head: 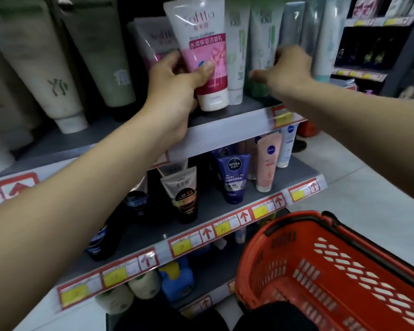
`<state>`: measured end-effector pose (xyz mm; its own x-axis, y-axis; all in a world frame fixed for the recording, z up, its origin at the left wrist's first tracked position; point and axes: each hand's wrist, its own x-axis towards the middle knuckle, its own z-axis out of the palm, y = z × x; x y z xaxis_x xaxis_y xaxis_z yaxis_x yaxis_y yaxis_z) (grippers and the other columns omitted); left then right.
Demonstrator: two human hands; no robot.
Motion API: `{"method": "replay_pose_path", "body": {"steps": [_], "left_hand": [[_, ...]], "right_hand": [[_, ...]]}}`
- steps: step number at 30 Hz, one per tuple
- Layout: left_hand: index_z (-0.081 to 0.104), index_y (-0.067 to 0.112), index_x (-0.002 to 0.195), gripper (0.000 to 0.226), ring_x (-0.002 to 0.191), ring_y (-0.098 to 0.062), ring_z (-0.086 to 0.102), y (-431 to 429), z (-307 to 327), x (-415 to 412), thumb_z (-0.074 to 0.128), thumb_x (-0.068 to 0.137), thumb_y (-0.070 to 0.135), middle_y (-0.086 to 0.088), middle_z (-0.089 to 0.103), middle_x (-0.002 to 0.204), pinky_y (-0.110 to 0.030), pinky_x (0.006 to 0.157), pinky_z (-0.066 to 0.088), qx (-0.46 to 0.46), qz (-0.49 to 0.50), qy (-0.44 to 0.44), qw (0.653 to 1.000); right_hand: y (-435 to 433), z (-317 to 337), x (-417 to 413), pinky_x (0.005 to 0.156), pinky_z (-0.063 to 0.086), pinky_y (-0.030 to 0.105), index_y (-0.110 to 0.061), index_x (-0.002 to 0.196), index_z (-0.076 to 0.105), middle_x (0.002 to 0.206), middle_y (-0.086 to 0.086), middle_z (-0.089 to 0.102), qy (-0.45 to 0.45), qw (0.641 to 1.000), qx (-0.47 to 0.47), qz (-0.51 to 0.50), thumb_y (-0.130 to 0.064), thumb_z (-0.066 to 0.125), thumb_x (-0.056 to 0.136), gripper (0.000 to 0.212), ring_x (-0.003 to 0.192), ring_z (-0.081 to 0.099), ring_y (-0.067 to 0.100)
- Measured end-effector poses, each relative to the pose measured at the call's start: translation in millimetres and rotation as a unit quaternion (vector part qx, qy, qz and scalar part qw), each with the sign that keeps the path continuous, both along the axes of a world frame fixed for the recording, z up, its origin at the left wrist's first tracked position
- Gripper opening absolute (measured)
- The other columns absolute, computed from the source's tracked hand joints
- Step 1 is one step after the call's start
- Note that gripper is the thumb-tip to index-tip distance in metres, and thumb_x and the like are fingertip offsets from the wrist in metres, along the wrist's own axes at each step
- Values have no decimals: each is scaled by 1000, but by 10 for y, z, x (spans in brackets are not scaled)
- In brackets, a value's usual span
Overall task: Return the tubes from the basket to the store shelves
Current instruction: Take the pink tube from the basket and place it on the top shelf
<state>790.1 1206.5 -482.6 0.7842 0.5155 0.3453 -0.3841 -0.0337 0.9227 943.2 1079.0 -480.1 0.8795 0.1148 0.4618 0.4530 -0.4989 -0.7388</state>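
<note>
The left hand grips a pink tube low on its body, thumb across the front and fingers curled behind, holding it cap-down with the white cap just at the front of the upper shelf. The right hand is blurred but looks open and holds nothing, its thumb out and its fingers reaching against the pale green tubes just beside the pink one. This reads as the placing step: the tube is at the shelf but not yet released. The next move likely calls for the right hand to steady the neighbours while the left seats the cap flat and lets go without tipping the row. The tube is soft, glossy plastic, flattened and wide at its crimped top and narrowing to a round, hard cap; a matching one stands just behind it. The shelf is smooth grey board with a clear price strip along its edge. The red basket, rigid slotted plastic, sits low at the right, and no tube shows in the part in view.
</note>
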Motion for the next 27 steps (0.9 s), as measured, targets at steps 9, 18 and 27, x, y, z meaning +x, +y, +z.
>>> {"method": "replay_pose_path", "body": {"steps": [9, 18, 27], "left_hand": [[63, 5, 116, 28, 107, -29, 69, 81, 52, -169, 67, 89, 1, -7, 71, 106, -49, 97, 54, 17, 11, -4, 1000], [69, 14, 105, 28, 93, -18, 71, 352, -21, -332, 79, 79, 8, -3, 76, 100, -42, 92, 56, 129, 148, 59, 979], [71, 16, 106, 32, 87, -13, 72, 417, 17, -339, 83, 77, 19, -3, 76, 100, -33, 85, 58, 208, 163, 120, 957]], "right_hand": [[5, 65, -99, 98, 49, 39, -9, 124, 56, 127, 9, 62, 11, 999, -32, -32, -35, 82, 72, 63, 118, 58, 26], [256, -18, -1397, 64, 37, 4, -17, 117, 57, 90, -6, 61, -82, 985, -23, 148, -25, 69, 86, 34, 80, 57, 8], [540, -93, -1305, 78, 44, 24, -15, 120, 54, 95, -4, 64, -8, 979, -46, 200, -21, 69, 86, 37, 89, 63, 14]]}}
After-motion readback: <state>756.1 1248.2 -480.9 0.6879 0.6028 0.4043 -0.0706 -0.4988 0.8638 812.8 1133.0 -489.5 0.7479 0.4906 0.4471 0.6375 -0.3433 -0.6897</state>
